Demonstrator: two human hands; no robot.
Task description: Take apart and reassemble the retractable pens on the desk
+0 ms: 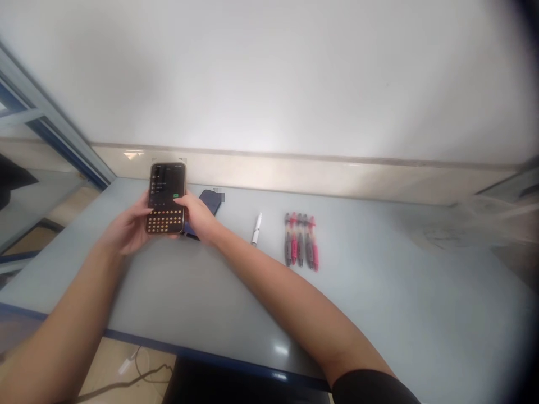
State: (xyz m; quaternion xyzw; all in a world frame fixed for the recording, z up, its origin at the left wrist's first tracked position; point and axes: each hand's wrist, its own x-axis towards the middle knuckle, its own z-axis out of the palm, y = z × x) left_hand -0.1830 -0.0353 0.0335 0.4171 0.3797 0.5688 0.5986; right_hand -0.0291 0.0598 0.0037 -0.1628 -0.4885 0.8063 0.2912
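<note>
A phone (167, 188) is held upright above the table's left part, its dark screen showing rows of yellow icons at the bottom. My left hand (130, 227) grips its left edge and underside, thumb near the screen's edge. My right hand (197, 215) holds the right side, with its thumb over the screen by a small green button. Behind my right hand a dark blue flat object (211, 200) lies on the table, partly covered. A white pen (256, 229) lies to the right of it. Farther right, several grey and pink pens (301, 241) lie side by side.
The grey table (177, 303) has a blue front edge and meets a white wall with a tiled strip. A metal frame (63, 123) stands at the left. Clear plastic (455, 230) sits at the right, blurred. Below the table are a cable (126, 384) and a black surface.
</note>
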